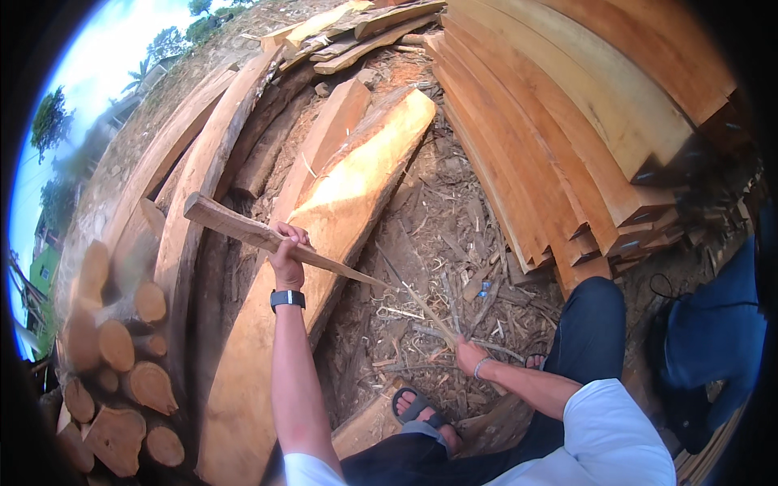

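My left hand [287,257], at the end of a wrist with a dark watch, is closed around a long tapered piece of wood [231,225]. Its broad end points to the far left and its thin end comes down to the right. My right hand [470,356] grips the pale wooden handle of a long-handled knife [429,314]. The tool's narrow dark front part reaches up past the thin tip of the wood; whether the two touch I cannot tell. Beneath the held wood lies a thick sawn plank [344,194] with a sunlit face.
Stacked sawn beams [519,138] rise at the right. Cut logs [116,344] are piled at the lower left, with long slabs [203,162] behind them. Shavings and bark litter the ground [405,324] around my sandalled foot [425,411]. Another person's blue-clothed leg [713,340] is at the right.
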{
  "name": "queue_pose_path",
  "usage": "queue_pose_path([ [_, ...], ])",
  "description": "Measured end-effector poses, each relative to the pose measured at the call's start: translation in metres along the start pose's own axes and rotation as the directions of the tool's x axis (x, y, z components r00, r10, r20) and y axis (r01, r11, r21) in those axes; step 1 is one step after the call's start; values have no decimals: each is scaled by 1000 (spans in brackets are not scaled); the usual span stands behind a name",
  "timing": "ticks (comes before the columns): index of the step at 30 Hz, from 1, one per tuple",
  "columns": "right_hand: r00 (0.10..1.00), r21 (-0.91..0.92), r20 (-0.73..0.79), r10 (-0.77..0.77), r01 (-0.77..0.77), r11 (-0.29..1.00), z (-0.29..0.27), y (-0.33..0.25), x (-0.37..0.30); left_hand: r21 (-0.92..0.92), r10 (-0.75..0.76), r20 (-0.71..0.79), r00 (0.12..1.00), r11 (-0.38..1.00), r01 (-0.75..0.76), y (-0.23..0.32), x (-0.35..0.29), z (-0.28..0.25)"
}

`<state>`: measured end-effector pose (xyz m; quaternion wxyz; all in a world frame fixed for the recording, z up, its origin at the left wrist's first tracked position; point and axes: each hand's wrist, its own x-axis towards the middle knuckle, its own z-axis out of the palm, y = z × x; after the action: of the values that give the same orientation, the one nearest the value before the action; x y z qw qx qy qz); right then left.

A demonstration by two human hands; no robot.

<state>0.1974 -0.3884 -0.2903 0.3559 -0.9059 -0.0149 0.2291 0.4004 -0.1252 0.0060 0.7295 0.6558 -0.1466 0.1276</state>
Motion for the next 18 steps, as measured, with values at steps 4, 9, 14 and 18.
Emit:
queue_pose_path([
  [4,986,-117,144,-87,104,988,10,27,0,-10,5,4,1000,1000,-5,0,5,0],
  [9,994,58,96,59,-65,996,-15,-8,-3,-3,15,-15,1000,1000,-15,-5,1,-6],
  [14,997,0,69,-32,32,999,12,25,-4,11,20,-24,1000,1000,-20,-3,5,0],
  [18,991,12,128,-26,25,1000,-8,-3,-6,10,20,-51,998,1000,-19,1,-2,-7],
])
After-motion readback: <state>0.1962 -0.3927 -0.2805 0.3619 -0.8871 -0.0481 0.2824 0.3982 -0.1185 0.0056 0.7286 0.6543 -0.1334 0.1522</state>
